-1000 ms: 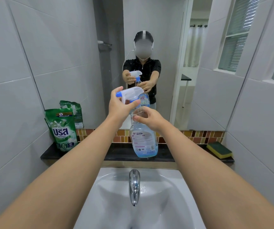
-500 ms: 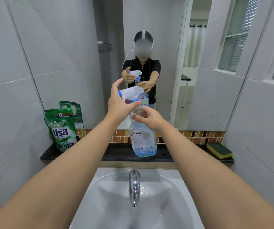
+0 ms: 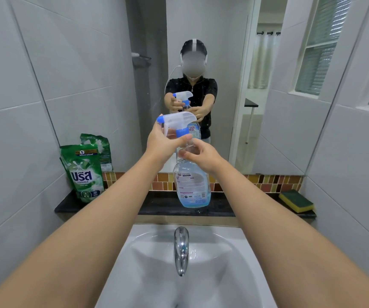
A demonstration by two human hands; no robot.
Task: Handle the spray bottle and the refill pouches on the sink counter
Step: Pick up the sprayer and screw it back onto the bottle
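Observation:
A clear spray bottle (image 3: 193,187) with pale blue liquid and a white and blue trigger head (image 3: 176,121) is held up in front of the mirror, its base just above the dark counter ledge (image 3: 161,206). My left hand (image 3: 163,142) wraps the trigger head and its blue collar. My right hand (image 3: 201,155) grips the bottle's neck and shoulder. A green refill pouch (image 3: 83,173) stands on the ledge at the far left, leaning against the wall; its mirror image shows behind it.
A yellow and green sponge (image 3: 295,200) lies on the ledge at the right. Below are the white basin (image 3: 234,263) and a chrome tap (image 3: 181,250). Tiled walls close in on both sides. The mirror (image 3: 223,52) shows a person holding the bottle.
My left hand's fingers, lifted half a second ago, have closed around the trigger head again. The head's nozzle has turned further to the left. The bottle body has barely moved.

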